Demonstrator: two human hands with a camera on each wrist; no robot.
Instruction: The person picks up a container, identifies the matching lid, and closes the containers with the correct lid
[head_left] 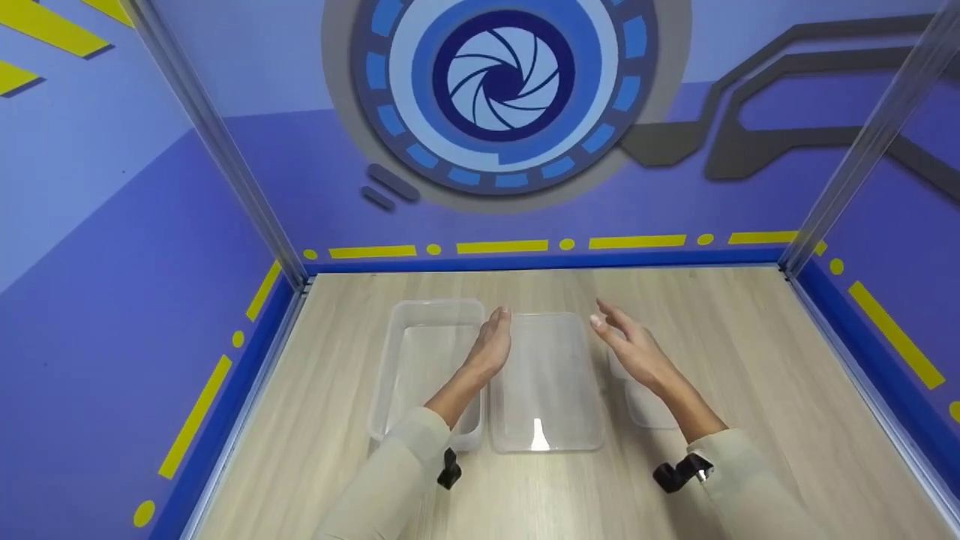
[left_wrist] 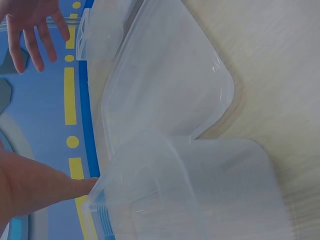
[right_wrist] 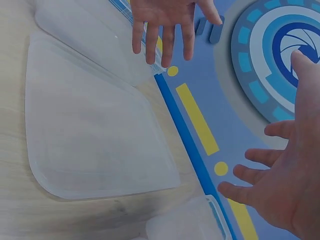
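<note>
hidden: small clear container (head_left: 649,401) half covered by right hand (head_left: 634,346) | thing: clear flat lid (head_left: 546,382) lies on wooden table (head_left: 750,352) between both hands, just right of clear tub (head_left: 427,364) | grip: left hand (head_left: 491,346) and right hand spread, holding nothing | room: bare wood right of and in front of lid

No readable text, labels, brands or numbers on any surface in view

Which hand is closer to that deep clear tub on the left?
Left. The left hand hovers at the deep tub's right rim; the right hand is beyond the flat lid.
</note>
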